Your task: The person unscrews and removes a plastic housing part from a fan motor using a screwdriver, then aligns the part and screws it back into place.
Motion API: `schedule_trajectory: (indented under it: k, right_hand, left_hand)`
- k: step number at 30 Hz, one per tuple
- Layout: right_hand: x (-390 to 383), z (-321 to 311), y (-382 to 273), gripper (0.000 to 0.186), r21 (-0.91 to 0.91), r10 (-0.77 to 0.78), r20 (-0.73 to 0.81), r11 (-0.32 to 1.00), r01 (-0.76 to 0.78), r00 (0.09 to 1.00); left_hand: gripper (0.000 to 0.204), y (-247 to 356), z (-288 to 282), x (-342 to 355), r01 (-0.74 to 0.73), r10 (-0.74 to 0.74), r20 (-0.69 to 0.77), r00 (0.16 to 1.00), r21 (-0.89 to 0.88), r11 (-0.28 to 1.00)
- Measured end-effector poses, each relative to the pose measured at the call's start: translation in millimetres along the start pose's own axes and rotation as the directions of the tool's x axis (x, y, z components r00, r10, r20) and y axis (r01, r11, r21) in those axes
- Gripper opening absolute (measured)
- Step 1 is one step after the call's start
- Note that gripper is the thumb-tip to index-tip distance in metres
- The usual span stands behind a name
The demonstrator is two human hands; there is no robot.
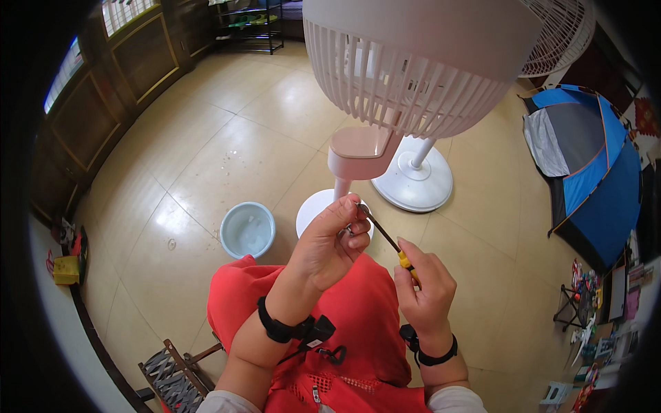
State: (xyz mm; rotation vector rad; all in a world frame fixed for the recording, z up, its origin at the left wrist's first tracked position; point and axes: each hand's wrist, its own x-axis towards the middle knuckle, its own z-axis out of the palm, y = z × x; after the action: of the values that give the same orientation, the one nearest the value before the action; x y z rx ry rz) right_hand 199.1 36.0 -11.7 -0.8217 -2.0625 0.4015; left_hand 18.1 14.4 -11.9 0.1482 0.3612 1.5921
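My right hand (428,286) grips the yellow and black handle of a screwdriver (383,232), its dark shaft slanting up to the left. At the shaft's tip, the thumb and forefinger of my left hand (329,241) are pinched together. A small metallic glint shows between those fingertips, too small to name. Just beyond my hands stands a white fan (368,153) with a pinkish control box on its post. Its slatted white head (420,41) looms above, and my left hand partly covers its round base.
A second white fan's round base (413,186) stands behind. On the tiled floor at left sits a pale blue basin (248,230), with small scraps beyond it. A blue tent (597,199) is at right. A woven-seat stool (175,377) is at lower left; clutter lines the right edge.
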Motion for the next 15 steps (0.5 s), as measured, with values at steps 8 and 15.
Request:
schedule_trajectory:
  k: [8,15]
  right_hand:
    - [1.3,-8.4,-1.2,0.037,-0.164,-0.073,-0.006,0.984,0.071,0.997]
    - [-0.1,-14.4,-0.4,0.036,-0.305,-0.124,-0.002,0.945,0.118,0.992]
  left_hand:
    - [0.012,1.2,1.5,0.0,-0.037,0.039,-0.015,0.999,0.121,0.992]
    - [0.012,6.6,-2.2,0.4,-0.068,0.079,-0.023,0.997,0.300,0.951]
